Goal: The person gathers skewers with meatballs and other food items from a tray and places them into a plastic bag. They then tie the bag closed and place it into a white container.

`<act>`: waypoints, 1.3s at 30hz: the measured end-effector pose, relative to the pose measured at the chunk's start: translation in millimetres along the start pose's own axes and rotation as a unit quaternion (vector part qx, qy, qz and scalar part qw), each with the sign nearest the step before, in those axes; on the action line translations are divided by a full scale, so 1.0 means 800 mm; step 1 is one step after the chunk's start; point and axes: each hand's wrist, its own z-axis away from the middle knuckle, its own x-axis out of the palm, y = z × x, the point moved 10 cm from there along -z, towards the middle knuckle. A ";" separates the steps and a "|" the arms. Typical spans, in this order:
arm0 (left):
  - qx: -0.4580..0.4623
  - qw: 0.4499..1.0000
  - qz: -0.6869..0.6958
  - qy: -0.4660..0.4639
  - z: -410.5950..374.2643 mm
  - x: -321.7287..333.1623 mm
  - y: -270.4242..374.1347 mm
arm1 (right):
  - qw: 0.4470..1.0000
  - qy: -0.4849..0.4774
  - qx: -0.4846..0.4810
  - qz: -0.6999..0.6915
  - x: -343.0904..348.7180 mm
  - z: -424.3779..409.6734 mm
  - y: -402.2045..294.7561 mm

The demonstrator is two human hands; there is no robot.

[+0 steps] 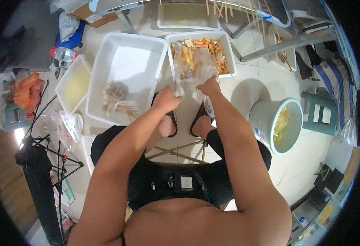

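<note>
Clear plastic bags (203, 66) hang between my hands over the near side of a white tub (232, 58) of skewered food pieces. My right hand (210, 86) grips the right side of the plastic. My left hand (167, 100) is closed at its left edge, with fingers curled; a thin edge of plastic seems pinched there. Some orange-brown food shows behind or through the film, and I cannot tell whether any is inside. To the left, a larger white tub (138, 52) holds a tied clear bag of skewered pale balls (113, 95).
A pale bucket (253, 117) with yellowish strips in liquid stands right, beside a green stool (319, 113). A small tub of yellowish liquid (89, 66) and a black tripod (35, 163) are left. A metal-legged table (250, 30) with protruding sticks overhangs the far side.
</note>
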 end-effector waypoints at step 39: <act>-0.142 0.804 0.574 0.065 -0.160 0.237 -0.020 | 0.864 -0.295 -0.012 -0.409 -0.012 0.035 0.025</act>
